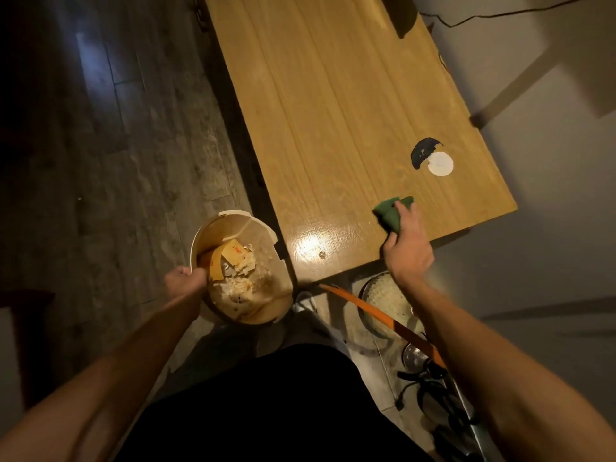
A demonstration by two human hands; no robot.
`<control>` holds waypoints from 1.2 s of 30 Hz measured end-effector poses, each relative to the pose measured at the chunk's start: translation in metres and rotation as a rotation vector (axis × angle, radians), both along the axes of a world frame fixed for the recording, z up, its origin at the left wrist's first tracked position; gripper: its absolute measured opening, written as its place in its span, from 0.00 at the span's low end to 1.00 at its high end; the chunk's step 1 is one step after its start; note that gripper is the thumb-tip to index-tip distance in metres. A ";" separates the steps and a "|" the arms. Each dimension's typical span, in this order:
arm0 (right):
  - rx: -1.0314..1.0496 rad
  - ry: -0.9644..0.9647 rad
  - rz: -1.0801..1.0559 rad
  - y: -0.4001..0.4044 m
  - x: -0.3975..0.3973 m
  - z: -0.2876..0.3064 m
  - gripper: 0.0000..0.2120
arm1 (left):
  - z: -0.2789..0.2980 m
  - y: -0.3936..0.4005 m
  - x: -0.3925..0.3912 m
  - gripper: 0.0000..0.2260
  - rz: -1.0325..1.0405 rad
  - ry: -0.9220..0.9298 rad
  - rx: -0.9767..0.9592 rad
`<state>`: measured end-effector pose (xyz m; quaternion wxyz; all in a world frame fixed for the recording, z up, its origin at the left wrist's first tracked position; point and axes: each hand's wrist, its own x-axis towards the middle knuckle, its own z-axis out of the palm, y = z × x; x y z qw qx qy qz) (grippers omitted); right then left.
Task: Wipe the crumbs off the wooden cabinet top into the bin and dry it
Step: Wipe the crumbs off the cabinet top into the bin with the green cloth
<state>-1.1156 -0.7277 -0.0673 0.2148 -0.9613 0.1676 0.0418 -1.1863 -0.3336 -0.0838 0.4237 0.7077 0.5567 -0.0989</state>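
Wooden cabinet top (pixel 333 128) as landmark. Right hand (pixel 408 248) at its near right corner, fingers closed around a bunched green cloth (pixel 390 213) pressed on the wood. Left hand (pixel 185 281) curled over the rim of the bin (pixel 233 216) — held just off the top's near left corner, scraps inside. Crumbs too small to make out. Judged step: wiping phase, drying not begun. Next move likely calls for a sweep leftward to the bin edge — rim kept under the lip.

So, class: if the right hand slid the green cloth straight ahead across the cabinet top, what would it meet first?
Probably the white disc beside the dark patch; the right hand with the green cloth points roughly that way.
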 end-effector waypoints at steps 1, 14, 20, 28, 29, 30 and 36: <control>-0.002 0.003 0.026 0.016 -0.007 -0.001 0.36 | 0.000 0.001 0.000 0.05 0.001 -0.006 -0.008; 0.182 0.115 0.352 0.230 -0.087 0.005 0.35 | 0.002 0.056 0.000 0.07 -0.187 -0.131 -0.128; 0.380 0.257 0.313 0.305 -0.100 0.006 0.30 | 0.019 0.104 0.006 0.05 -0.149 -0.108 -0.121; 0.415 0.230 0.271 0.364 -0.059 0.030 0.26 | 0.037 0.174 0.014 0.05 -0.017 -0.182 -0.142; 0.436 0.232 0.253 0.365 -0.054 0.032 0.25 | 0.037 0.177 0.016 0.05 -0.014 -0.187 -0.143; 0.453 0.229 0.249 0.370 -0.048 0.034 0.24 | 0.040 0.182 0.019 0.04 0.001 -0.193 -0.147; 0.506 0.133 0.259 0.411 -0.002 0.052 0.19 | 0.061 0.225 0.050 0.03 0.150 -0.263 -0.195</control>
